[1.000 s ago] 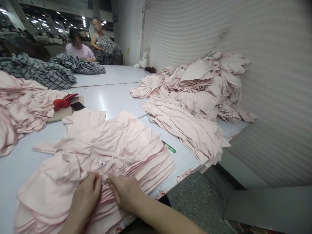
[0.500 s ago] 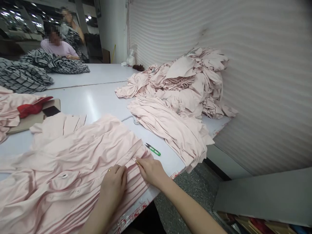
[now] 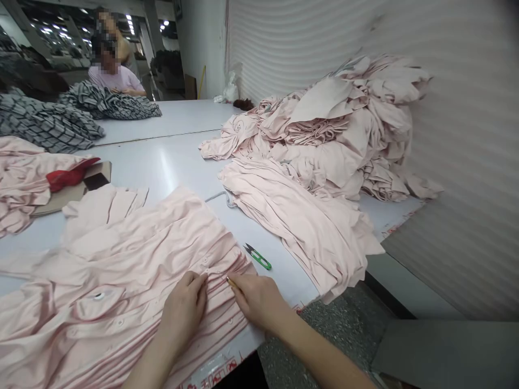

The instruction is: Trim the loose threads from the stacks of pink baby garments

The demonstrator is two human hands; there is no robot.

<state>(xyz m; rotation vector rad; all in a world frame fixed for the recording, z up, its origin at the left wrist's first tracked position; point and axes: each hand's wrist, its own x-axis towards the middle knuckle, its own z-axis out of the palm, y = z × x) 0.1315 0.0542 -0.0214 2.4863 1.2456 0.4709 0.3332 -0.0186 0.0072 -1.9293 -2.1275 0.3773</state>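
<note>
Under my hands lies a stack of pale pink button-front shirts (image 3: 121, 270), their edges fanned in layers with darker pink lines. My left hand (image 3: 183, 308) rests with its fingers on the buttoned edge of the stack. Just to the right, my right hand (image 3: 257, 301) pinches a small gold-tipped pin (image 3: 231, 282) at the same edge. Its exact kind is too small to tell. Green-handled thread snips (image 3: 257, 257) lie on the table beside the stack, apart from both hands.
A white cutting table (image 3: 170, 162) carries a large heap of pink garments (image 3: 324, 129) against a corrugated wall (image 3: 466, 162). Left lie red cloth on cardboard (image 3: 68, 189) and grey checked fabric (image 3: 48, 124). A seated co-worker (image 3: 113, 75) handles fabric further along. The table's near edge drops to a concrete floor (image 3: 336, 335).
My view has swung, shifting the whole scene in the frame. Both hands have moved along the stack's buttoned edge, and the right hand keeps the small pin between its fingers.
</note>
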